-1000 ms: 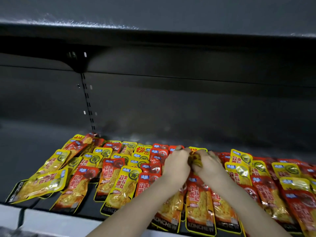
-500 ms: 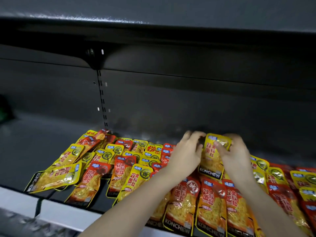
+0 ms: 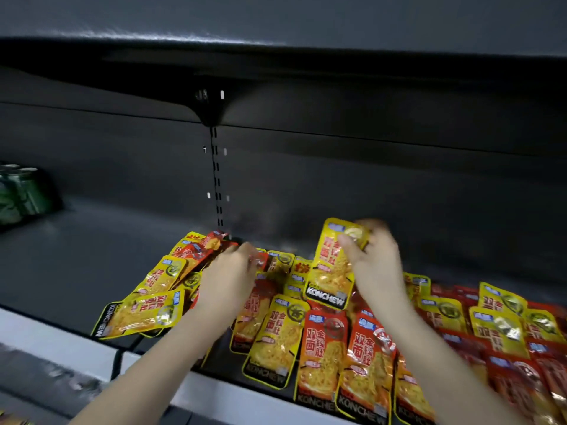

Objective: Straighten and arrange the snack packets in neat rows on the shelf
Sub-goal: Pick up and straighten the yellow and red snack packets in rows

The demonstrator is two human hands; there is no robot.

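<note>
I log two hands: right hand point(image 3: 377, 265) pinches one raised yellow packet point(image 3: 333, 265); left hand point(image 3: 228, 277), grip I cannot tell. Twenty-plus packets point(image 3: 322, 354) litter the dark shelf point(image 3: 76, 265), lower right.

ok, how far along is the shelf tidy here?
Done: the front-centre packets lie roughly side by side. In hand: the right hand holds a yellow packet lifted by its top; the left hand is in the left pile, grip blurred. Left: that pile overlaps askew, a sideways packet in front.

place: shop | evidence: dark display shelf point(image 3: 92, 256), many identical snack packets point(image 3: 273, 342), cans point(image 3: 18, 191)
</note>
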